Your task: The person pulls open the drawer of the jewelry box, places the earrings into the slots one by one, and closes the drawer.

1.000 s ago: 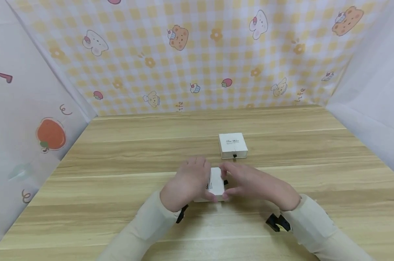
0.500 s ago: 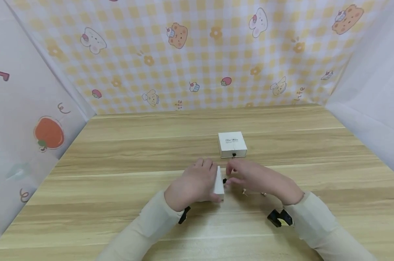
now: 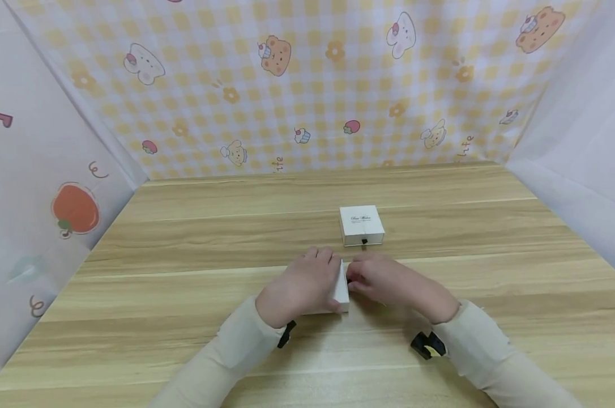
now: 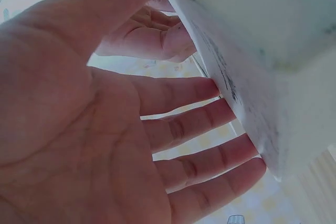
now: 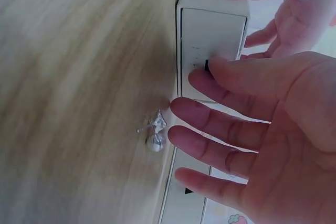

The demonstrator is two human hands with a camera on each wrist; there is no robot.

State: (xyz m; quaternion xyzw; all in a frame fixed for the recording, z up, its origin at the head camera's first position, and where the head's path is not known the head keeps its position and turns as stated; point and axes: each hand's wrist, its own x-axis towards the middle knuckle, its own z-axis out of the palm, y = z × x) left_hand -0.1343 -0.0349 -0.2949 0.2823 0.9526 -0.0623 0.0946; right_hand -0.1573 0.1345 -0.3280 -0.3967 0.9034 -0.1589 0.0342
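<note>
A white box (image 3: 341, 292) lies on the wooden table under my left hand (image 3: 302, 289), which grips it from both sides, thumb at the near edge and fingers at the far one. In the left wrist view the fingertips rest along the printed face of the box (image 4: 252, 103). My right hand (image 3: 396, 286) is at the box's right end; its thumb and index finger pinch the small black tab (image 5: 207, 65) on the drawer front (image 5: 212, 38). Beside the other fingers, small shiny earrings (image 5: 156, 132) lie on the table.
A second white box (image 3: 362, 222) with printed lettering and a black tab stands behind the hands. A patterned yellow check cloth (image 3: 317, 85) hangs at the table's back. White sheets flank both sides.
My left hand has shifted right over the box and covers its lettering. My right thumb and index finger have closed on the tab, and the right hand now hides the earrings in the head view.
</note>
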